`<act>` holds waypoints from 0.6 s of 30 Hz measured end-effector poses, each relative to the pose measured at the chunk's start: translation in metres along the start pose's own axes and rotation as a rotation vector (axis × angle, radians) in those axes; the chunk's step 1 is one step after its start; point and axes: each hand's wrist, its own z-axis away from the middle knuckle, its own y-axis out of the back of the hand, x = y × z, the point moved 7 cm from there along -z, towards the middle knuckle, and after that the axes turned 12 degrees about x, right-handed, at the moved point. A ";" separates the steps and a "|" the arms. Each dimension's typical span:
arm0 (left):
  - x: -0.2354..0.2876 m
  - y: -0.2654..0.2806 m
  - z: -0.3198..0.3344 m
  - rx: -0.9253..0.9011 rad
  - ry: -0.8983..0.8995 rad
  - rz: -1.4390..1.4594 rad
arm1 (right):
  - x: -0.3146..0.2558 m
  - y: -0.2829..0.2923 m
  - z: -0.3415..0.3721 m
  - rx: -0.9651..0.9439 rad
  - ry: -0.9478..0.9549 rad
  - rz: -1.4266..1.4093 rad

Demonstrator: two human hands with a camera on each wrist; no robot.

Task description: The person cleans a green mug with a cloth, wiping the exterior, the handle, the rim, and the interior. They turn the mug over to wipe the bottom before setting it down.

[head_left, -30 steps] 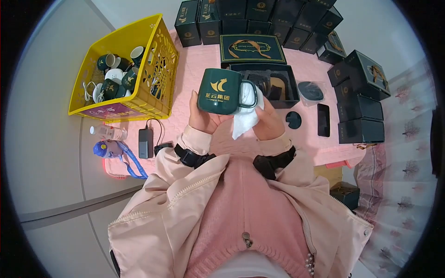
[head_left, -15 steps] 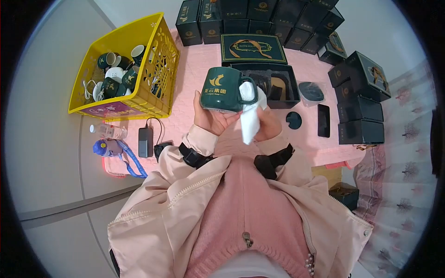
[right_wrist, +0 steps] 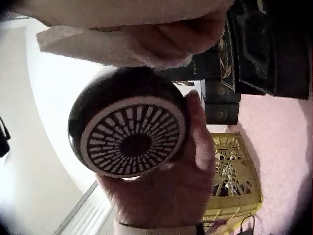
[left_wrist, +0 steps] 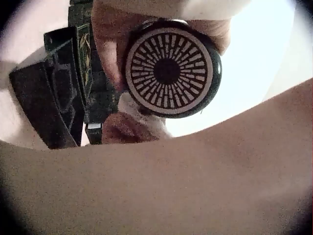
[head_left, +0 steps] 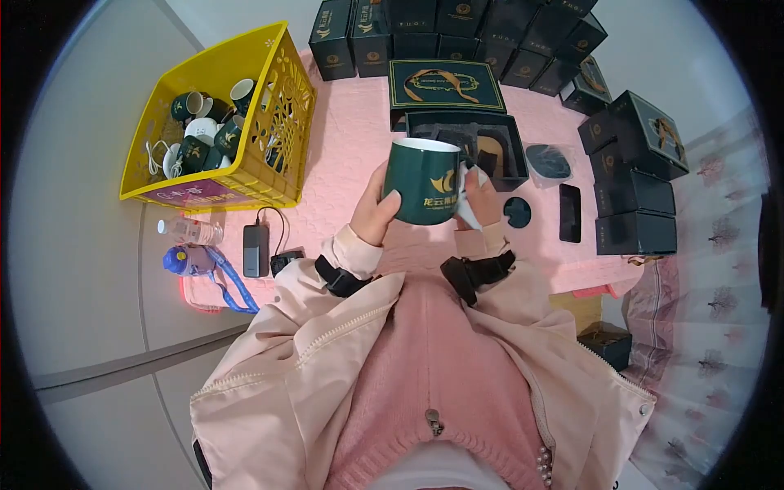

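Observation:
A dark green mug [head_left: 420,184] with a gold logo and white inside is held upright above the table. My left hand [head_left: 376,209] grips its left side, thumb across the front. My right hand [head_left: 483,201] pinches a white tissue [head_left: 466,211] at the handle, which is mostly hidden by tissue and fingers. From below, the mug's base [right_wrist: 134,142] displays a radial pattern of pale dashes in the right wrist view, with left-hand fingers wrapped round the side. The left wrist view has the same patterned base [left_wrist: 166,71], with the tissue beside it.
Behind the mug lies an open dark box [head_left: 510,155] with a foam insert. A yellow crate [head_left: 282,155] at left holds several mugs and white cords. Dark boxes [head_left: 637,196] stand along the back and right. A phone [head_left: 570,211] and black disc [head_left: 517,211] lie to the right.
The mug has turned from tilted, base low toward me, to upright with its rim showing, and moved slightly right. My left hand shifted from beneath it to its side; the tissue stays by the handle.

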 end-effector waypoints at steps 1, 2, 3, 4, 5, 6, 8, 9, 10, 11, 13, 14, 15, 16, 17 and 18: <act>0.006 -0.003 0.002 -0.020 -0.085 -0.066 | -0.006 -0.003 0.000 -0.034 0.109 0.057; 0.008 -0.002 0.002 -0.020 -0.084 -0.066 | -0.006 -0.002 0.000 -0.034 0.109 0.057; 0.008 -0.003 0.001 -0.050 -0.021 -0.052 | -0.006 0.001 0.000 -0.014 0.083 0.132; 0.007 -0.003 0.002 -0.079 0.044 -0.039 | -0.011 -0.001 0.002 0.008 0.056 0.206; 0.004 -0.003 0.002 -0.107 0.110 -0.026 | -0.015 -0.002 0.005 0.029 0.026 0.279; 0.004 -0.001 0.002 -0.106 0.110 -0.029 | -0.023 -0.007 0.008 0.028 0.026 0.277; -0.006 0.002 0.003 -0.160 0.199 0.002 | -0.027 -0.019 0.015 0.018 -0.202 0.147; -0.009 0.000 0.004 -0.189 0.245 0.019 | -0.024 -0.021 0.018 0.014 -0.314 0.083; -0.008 -0.001 0.004 -0.190 0.245 0.020 | -0.024 -0.015 0.014 0.015 -0.313 0.083; -0.006 -0.004 0.006 -0.180 0.298 0.021 | -0.019 -0.014 0.011 -0.127 -0.382 0.050; -0.005 -0.008 0.010 -0.157 0.401 0.023 | -0.012 -0.015 0.013 -0.415 -0.518 -0.018; -0.005 -0.008 0.009 -0.156 0.399 0.023 | -0.011 -0.019 0.014 -0.417 -0.518 -0.018; -0.007 -0.008 0.007 -0.165 0.437 0.062 | -0.009 -0.019 0.010 -0.264 -0.496 -0.070; -0.009 -0.009 0.006 -0.174 0.475 0.103 | -0.008 -0.018 0.008 -0.111 -0.473 -0.120; -0.010 -0.010 0.007 -0.184 0.514 0.143 | -0.008 -0.012 0.006 0.042 -0.447 -0.170; -0.009 -0.009 0.007 -0.183 0.513 0.143 | -0.008 -0.008 0.004 0.041 -0.447 -0.170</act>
